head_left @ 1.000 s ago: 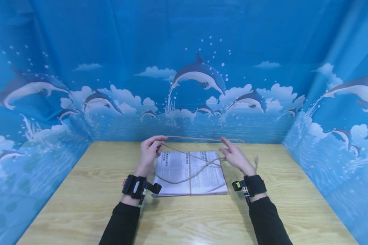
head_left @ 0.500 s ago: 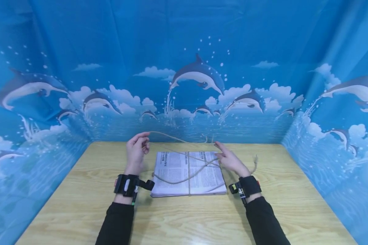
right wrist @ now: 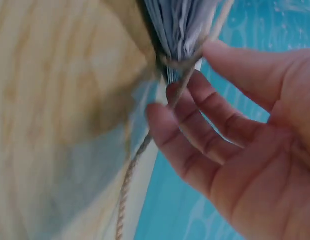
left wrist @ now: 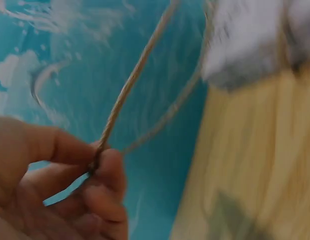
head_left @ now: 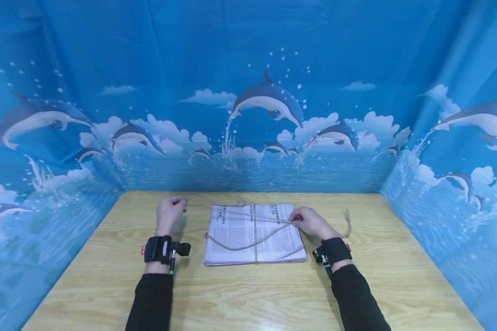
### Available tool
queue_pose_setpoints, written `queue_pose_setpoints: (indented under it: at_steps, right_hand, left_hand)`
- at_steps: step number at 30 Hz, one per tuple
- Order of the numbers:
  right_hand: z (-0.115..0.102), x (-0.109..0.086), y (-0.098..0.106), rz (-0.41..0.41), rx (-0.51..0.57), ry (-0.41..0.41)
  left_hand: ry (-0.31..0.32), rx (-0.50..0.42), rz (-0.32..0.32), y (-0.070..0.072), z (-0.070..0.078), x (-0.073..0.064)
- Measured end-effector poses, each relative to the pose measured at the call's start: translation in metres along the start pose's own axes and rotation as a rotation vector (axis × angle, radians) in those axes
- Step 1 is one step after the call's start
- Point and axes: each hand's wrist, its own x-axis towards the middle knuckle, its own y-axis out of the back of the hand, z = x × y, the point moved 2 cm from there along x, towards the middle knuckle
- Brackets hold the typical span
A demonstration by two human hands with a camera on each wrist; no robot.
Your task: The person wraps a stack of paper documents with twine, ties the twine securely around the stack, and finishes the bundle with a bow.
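Note:
A stack of newspapers [head_left: 232,232] lies on the table, with thin brown rope [head_left: 256,243] running around it front to back and loosely across its top. Left of the stack, my left hand [head_left: 170,215] pinches a doubled-back length of rope [left wrist: 125,90] between thumb and fingertips; two strands lead from it toward the stack. My right hand [head_left: 313,224] is at the stack's right edge, thumb and fingers about the rope [right wrist: 183,87] where strands cross at the side of the papers. A frayed rope end [head_left: 348,220] sticks out past the right wrist.
The wooden table [head_left: 248,299] extends around the stack. A blue curtain [head_left: 199,55] printed with dolphins closes off the back and both sides. Each wrist wears a black strap with a small camera [head_left: 184,249].
My left hand has moved left and down, drawing the rope with it, and the strand stretched behind the stack has dropped to its back edge. My right hand has lowered onto the stack's right edge.

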Motion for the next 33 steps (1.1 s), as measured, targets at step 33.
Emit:
queue_pose_setpoints:
  at_steps: [33]
  right_hand:
    - [0.020, -0.003, 0.008, 0.076, -0.014, -0.173]
  left_hand:
    - [-0.320, 0.503, -0.442, -0.055, 0.021, -0.016]
